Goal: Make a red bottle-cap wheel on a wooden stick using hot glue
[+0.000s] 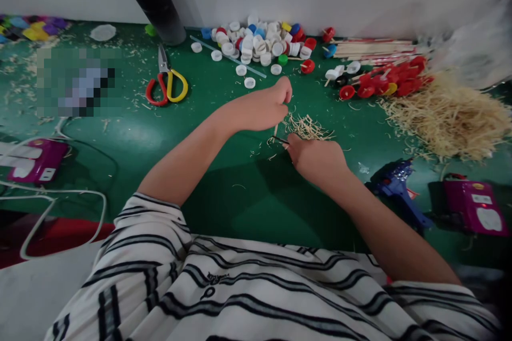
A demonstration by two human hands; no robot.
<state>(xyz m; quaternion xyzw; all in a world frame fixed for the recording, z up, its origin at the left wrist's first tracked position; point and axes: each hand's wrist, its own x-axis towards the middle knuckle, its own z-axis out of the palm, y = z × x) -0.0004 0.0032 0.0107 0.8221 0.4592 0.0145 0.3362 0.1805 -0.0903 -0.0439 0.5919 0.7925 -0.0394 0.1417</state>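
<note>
My left hand (276, 105) is closed, its fingertips pinching a thin wooden stick (276, 129) that points down toward the green tabletop. Just below and to the right, my right hand (316, 160) is also closed, around a small tool with a narrow dark blade (280, 139). The blade's tip is close to the stick's lower end; whether they touch I cannot tell. Most of the tool is hidden inside my right hand. Between and behind my hands lies a loose heap of thin pale wood shavings (310, 128), with stray curls scattered around it.
Bottle caps (260, 42) are heaped at the back, beside red-and-yellow scissors (166, 80) and a dark bottle (160, 5). On the right are capped sticks (372, 85), a large shavings pile (452, 112), a blue glue gun (400, 192) and a purple socket box (476, 205). White cable (100, 208) loops left.
</note>
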